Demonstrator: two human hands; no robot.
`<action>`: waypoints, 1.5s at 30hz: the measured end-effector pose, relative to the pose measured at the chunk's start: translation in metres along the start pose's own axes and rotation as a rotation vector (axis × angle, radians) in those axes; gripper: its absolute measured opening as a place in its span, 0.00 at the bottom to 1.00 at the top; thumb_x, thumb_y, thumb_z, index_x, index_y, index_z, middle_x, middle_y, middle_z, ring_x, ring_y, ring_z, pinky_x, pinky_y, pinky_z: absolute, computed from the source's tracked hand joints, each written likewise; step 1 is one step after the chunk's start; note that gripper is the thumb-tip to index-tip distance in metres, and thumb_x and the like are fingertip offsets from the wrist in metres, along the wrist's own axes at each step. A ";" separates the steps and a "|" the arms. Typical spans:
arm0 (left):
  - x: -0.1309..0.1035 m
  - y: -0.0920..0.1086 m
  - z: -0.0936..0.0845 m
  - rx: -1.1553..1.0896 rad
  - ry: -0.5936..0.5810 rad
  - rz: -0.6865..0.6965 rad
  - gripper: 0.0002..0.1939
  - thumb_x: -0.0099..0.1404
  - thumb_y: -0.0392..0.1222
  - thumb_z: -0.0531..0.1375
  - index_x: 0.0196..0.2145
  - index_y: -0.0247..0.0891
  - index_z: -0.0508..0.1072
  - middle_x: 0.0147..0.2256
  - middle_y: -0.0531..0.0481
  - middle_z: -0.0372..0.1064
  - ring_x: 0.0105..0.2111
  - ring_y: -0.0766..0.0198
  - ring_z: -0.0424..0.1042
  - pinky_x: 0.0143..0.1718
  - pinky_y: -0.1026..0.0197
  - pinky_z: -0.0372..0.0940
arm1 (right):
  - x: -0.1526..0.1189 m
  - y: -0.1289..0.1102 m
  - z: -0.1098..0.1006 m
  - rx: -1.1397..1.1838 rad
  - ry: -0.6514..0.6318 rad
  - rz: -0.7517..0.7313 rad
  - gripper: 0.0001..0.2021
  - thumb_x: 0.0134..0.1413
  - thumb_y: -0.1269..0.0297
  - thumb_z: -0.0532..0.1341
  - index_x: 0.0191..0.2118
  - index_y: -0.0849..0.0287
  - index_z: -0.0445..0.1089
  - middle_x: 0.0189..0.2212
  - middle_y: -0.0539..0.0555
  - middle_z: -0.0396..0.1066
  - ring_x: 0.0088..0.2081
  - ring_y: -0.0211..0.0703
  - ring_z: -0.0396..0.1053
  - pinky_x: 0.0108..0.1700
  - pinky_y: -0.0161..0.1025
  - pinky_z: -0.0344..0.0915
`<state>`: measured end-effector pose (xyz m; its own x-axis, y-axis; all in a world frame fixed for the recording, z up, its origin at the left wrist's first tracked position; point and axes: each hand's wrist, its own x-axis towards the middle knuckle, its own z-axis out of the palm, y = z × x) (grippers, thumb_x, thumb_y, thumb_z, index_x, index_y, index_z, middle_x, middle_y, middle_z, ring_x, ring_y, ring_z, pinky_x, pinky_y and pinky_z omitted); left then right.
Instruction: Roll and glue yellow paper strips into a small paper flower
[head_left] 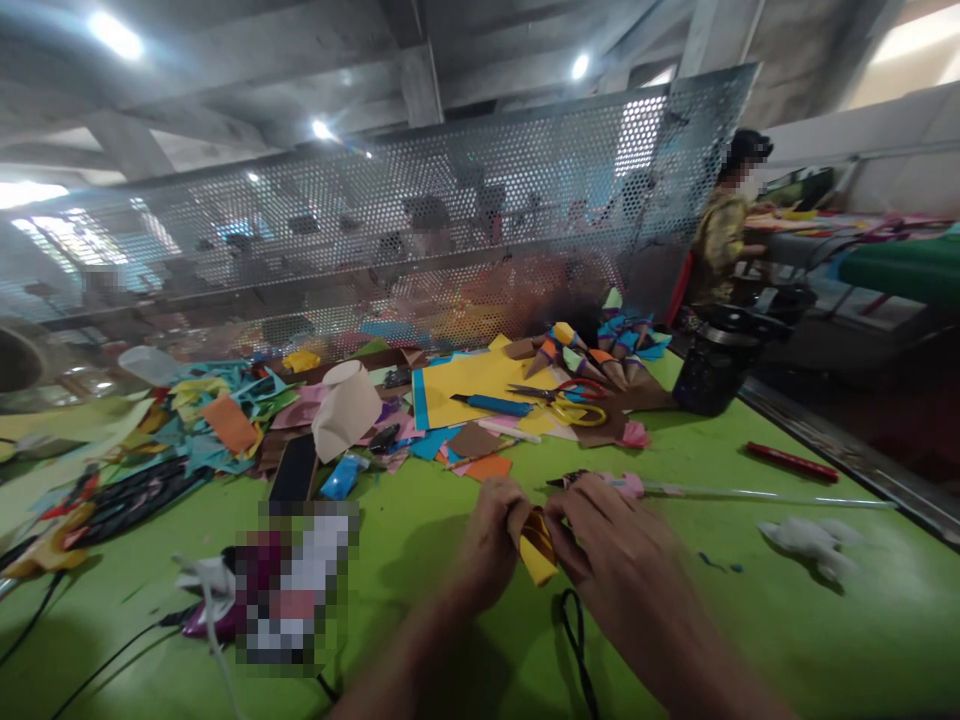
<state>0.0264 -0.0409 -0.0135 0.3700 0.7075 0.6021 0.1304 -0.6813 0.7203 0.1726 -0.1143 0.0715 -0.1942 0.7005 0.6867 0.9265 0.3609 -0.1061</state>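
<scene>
Both hands meet over the green table (405, 640) at the lower middle. Between them is a small rolled piece of yellow paper (537, 558) with a brown part at its top. My left hand (491, 540) pinches it from the left, fingers closed. My right hand (611, 550) has its bent fingers and thumb on the paper's right edge. Just behind my right hand lies a glue gun-like dark tip with a pink piece (630, 485) and a clear stick. The fingertips are partly hidden.
Behind the hands lie scissors (577, 402), a blue cutter (495, 404), yellow sheets (457, 380) and colored scraps. A phone (294, 474) lies left; a black tumbler (716, 365), red pen (792, 462) and white fluff (814, 545) are right. Cables cross the front. A person (724, 235) sits beyond.
</scene>
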 end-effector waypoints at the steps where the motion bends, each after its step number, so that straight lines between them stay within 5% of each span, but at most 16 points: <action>1: 0.000 -0.001 0.000 0.012 0.002 0.014 0.06 0.72 0.38 0.52 0.37 0.39 0.66 0.34 0.49 0.62 0.35 0.62 0.61 0.37 0.60 0.59 | 0.000 0.000 0.001 0.000 0.000 0.001 0.18 0.70 0.68 0.48 0.29 0.58 0.68 0.25 0.53 0.67 0.28 0.44 0.63 0.33 0.41 0.51; 27: -0.001 0.005 -0.005 0.005 -0.081 0.075 0.02 0.72 0.39 0.53 0.41 0.40 0.64 0.37 0.48 0.63 0.37 0.61 0.62 0.38 0.60 0.60 | 0.007 0.011 -0.004 0.033 -0.031 -0.027 0.09 0.62 0.70 0.57 0.29 0.57 0.68 0.26 0.51 0.67 0.29 0.46 0.65 0.36 0.42 0.52; 36: -0.002 0.010 -0.006 -0.078 -0.089 -0.070 0.04 0.70 0.41 0.54 0.40 0.38 0.65 0.36 0.48 0.62 0.36 0.62 0.62 0.38 0.60 0.61 | 0.007 0.010 -0.004 0.128 -0.004 -0.041 0.10 0.65 0.70 0.56 0.32 0.57 0.70 0.26 0.51 0.69 0.29 0.45 0.66 0.37 0.42 0.54; 45: -0.003 0.006 -0.004 -0.200 -0.048 -0.215 0.08 0.67 0.45 0.58 0.39 0.39 0.63 0.34 0.51 0.60 0.33 0.63 0.61 0.37 0.61 0.60 | 0.000 0.015 -0.013 0.306 -0.015 0.094 0.06 0.65 0.65 0.58 0.38 0.55 0.73 0.33 0.51 0.75 0.35 0.44 0.72 0.39 0.40 0.64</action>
<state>0.0222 -0.0463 -0.0102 0.3976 0.8183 0.4151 0.0281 -0.4630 0.8859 0.1901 -0.1168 0.0790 -0.1194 0.7477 0.6532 0.8011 0.4612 -0.3815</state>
